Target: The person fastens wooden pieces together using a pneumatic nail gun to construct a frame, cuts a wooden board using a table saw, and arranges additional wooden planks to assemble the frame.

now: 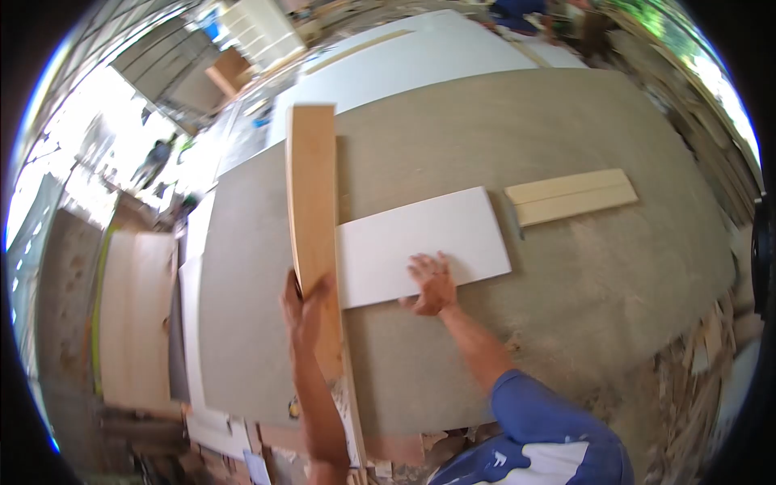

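A long tan wooden board (pixel 314 186) stands or lies lengthwise on the left part of the worktable. My left hand (pixel 305 303) grips it near its lower part, thumb over the face and fingers at the left edge. Against the board's right side sits the short end of a white rectangular panel (pixel 396 250). With fingers spread, my right hand (pixel 432 287) rests flat on the panel near its lower edge. To the right of the panel lies a pale wooden piece (pixel 574 196) with a line along its length and a dark part at its left end.
Under everything is a large grey-brown sheet (pixel 566 307). Behind it lies a big white sheet (pixel 436 48) with a wooden strip on it. Wood offcuts (pixel 699 364) pile up at the right. Panels (pixel 133 315) lean at the left, and a distant person (pixel 158 158) is at the far left.
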The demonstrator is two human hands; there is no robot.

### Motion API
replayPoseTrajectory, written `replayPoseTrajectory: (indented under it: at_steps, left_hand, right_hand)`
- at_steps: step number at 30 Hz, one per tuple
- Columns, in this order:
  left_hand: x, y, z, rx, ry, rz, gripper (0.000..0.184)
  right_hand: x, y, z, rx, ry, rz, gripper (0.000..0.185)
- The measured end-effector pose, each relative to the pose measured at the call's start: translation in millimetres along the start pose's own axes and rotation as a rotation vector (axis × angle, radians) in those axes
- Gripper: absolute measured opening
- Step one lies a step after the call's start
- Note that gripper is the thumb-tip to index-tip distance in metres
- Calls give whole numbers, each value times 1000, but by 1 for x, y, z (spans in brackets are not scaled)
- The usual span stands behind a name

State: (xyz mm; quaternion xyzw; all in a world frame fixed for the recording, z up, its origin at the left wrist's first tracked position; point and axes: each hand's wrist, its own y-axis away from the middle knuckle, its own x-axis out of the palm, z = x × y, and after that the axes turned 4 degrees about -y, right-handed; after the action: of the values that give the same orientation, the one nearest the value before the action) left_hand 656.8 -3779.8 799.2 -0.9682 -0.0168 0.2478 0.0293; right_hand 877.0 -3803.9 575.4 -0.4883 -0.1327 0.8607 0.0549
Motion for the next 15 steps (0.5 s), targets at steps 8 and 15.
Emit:
replayPoseTrajectory:
  at_steps: [8,15]
  left_hand:
    - [-82,303,49,-284,255,-553,47]
    - [-45,485,76,-430,340,-737,45]
  right_hand:
    - [-11,103,5,-245,-253,-49,45]
    - [-154,337,-73,-83,-232,-98,31]
